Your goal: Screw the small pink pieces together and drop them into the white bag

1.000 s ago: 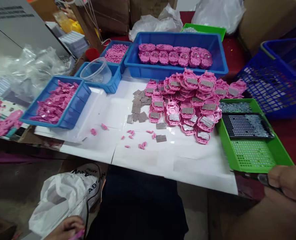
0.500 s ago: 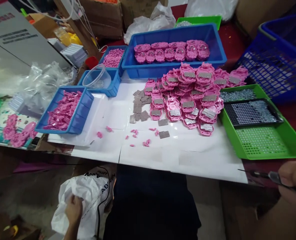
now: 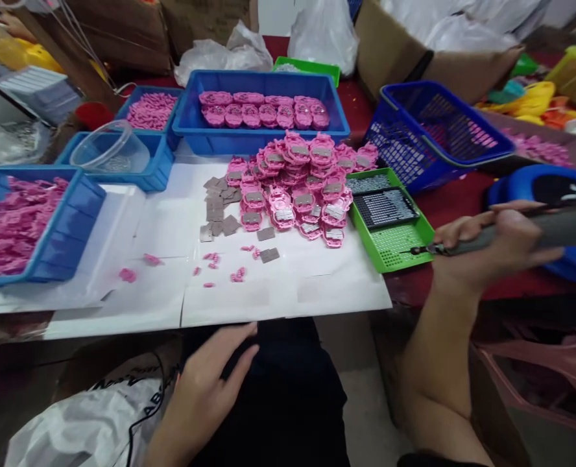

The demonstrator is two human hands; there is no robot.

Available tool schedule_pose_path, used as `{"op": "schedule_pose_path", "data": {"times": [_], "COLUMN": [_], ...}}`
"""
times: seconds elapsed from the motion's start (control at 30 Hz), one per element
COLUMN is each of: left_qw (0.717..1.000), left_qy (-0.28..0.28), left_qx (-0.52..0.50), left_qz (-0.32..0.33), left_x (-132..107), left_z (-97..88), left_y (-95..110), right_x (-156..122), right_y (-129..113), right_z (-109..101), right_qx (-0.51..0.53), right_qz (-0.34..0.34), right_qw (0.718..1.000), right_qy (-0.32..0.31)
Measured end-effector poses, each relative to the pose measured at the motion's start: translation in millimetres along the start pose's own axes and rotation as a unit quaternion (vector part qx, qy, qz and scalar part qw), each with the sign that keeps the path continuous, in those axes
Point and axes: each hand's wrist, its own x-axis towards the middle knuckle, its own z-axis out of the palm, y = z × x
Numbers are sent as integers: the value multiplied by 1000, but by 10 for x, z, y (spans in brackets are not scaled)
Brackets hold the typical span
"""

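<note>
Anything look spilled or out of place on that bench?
Slightly: small pink pieces lie scattered loose on the white paper, outside the blue bins, and some gray plates sit apart from their main cluster. No damage stands out.

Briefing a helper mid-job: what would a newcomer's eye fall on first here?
Probably the heap of pink shells with grey plates, on the white paper. Behind it, the blue tub holds rows of pink cases. Farther right, the right hand grips a tool, its tip seen against the green tray.
</note>
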Motion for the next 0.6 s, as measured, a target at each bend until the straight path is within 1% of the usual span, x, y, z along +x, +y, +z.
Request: {"op": "schedule_pose_path", "data": {"times": [0.03, 0.07, 0.1, 0.13, 0.2, 0.27, 0.3, 0.37, 0.47, 0.6], "left_qw": [998, 995, 992, 990, 981, 967, 961, 954, 951, 949], "left_qy": [38, 56, 69, 68, 26, -29, -49, -67, -63, -73], "left_qx": [10, 37, 72, 111, 190, 237, 250, 262, 272, 270], "left_qz": [54, 80, 82, 61, -19, -88, -109, -127, -132, -142], "left_x": [317, 643, 966, 1276, 1807, 2167, 2279, 2393, 2419, 2442], "left_z": [-57, -100, -126, -135, -114, -70, -48, -18, -9, -40], "left_y": [78, 127, 151, 156, 142, 133, 136, 152, 164, 123], "right_x": [12, 17, 18, 19, 26, 37, 43, 52, 59, 45], "right_y": [22, 41, 58, 73, 100, 126, 138, 161, 185, 185], "right_z": [27, 35, 28, 12, -22, -41, -42, -34, -23, -30], "right_qx": [-32, -62, -75, -82, -92, -97, -99, -103, -107, -108], "right_qz": [-27, -54, -63, -65, -62, -60, -58, -54, -48, -38], "right_qw": [999, 996, 994, 993, 990, 989, 988, 987, 987, 987], "right_qy": [-15, -31, -47, -61, -86, -98, -102, -109, -111, -116]}}
